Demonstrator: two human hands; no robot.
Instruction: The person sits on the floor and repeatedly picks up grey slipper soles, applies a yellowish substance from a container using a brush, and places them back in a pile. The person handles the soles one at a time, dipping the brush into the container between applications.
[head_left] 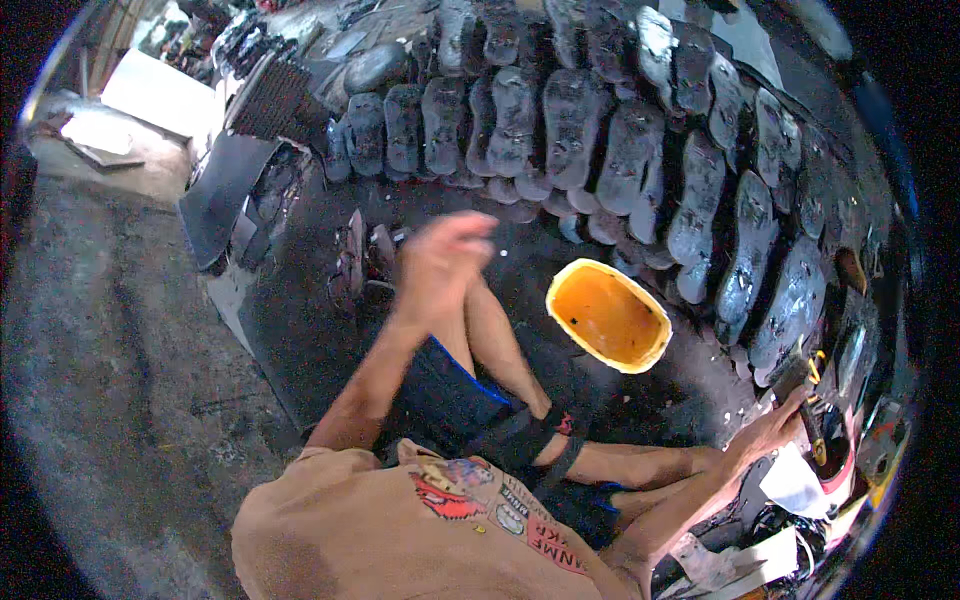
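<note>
My left hand point(445, 262) is raised above my bent knees, smeared by motion. Its fingers look partly curled, but whether anything is in them does not show. Far to the right, my right hand point(768, 428) reaches to a cluttered pile, its fingers closed around something dark that I cannot make out. Against its fingertips lies a tool with a black and yellow handle point(817, 437). Between my hands and the rows of soles stands a yellow tub point(612, 318) with a pale rim, its inside stained orange.
Rows of dark shoe soles point(575, 125) curve around the far and right sides. Dark sheets point(228, 200) and a white board point(160, 90) stand at the left. Scraps and a white piece point(793, 482) lie beside my right forearm. A concrete floor point(110, 350) extends left.
</note>
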